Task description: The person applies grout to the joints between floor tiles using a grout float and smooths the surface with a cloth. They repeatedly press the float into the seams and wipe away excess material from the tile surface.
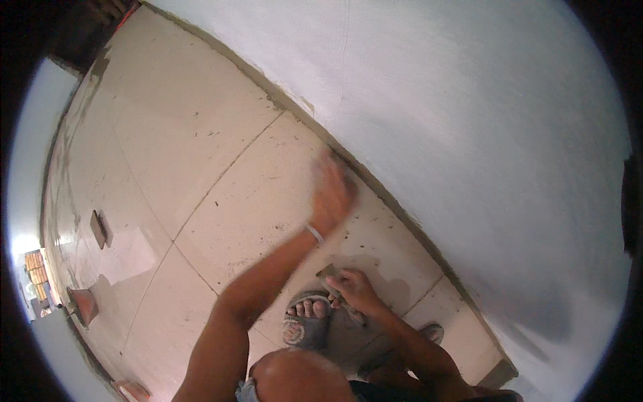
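Observation:
My left hand (333, 181), with a light band on its wrist, reaches forward over the pale floor tiles (241, 201) beside the grout-stained seam (411, 224) at the wall's foot. It is smeared by motion, so its fingers and anything under them are unclear. My right hand (353, 291) grips a small, flat, grey-green piece (328, 275) low over the tiles, just beside my sandalled foot (305, 318). The tiles around both hands carry scattered grey specks and smudges.
A pale wall (475, 120) rises along the right. On the left floor lie a dark flat piece (98, 229) and a reddish object (84, 307), near a light wall (37, 147) with stacked items (40, 281) beside it. A dark opening (94, 27) is at top left.

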A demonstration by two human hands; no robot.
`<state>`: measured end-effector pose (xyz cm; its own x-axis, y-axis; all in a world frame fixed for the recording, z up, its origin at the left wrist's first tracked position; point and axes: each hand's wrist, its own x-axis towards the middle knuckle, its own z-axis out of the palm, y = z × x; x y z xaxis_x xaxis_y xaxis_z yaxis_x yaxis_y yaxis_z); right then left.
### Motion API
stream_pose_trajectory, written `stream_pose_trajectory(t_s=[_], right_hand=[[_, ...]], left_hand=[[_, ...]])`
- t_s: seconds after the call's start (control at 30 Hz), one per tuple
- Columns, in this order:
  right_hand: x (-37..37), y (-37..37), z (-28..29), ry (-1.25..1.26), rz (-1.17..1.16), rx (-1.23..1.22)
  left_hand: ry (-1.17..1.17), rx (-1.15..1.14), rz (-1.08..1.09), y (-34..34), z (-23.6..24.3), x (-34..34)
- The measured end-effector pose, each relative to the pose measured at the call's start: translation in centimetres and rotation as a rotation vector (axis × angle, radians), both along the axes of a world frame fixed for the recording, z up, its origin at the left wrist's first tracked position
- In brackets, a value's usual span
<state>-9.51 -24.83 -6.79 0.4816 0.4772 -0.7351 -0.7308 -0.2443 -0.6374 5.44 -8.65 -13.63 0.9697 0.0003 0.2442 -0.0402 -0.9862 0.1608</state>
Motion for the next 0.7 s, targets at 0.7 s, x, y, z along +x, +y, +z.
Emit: stream_pose_trajectory(t_s=[0.7], right_hand=[[22.1, 19.3, -2.5, -1.765, 0.241, -0.308]], left_hand=[[-0.049, -0.207, 0.192, 15.0, 4.5, -4.2]])
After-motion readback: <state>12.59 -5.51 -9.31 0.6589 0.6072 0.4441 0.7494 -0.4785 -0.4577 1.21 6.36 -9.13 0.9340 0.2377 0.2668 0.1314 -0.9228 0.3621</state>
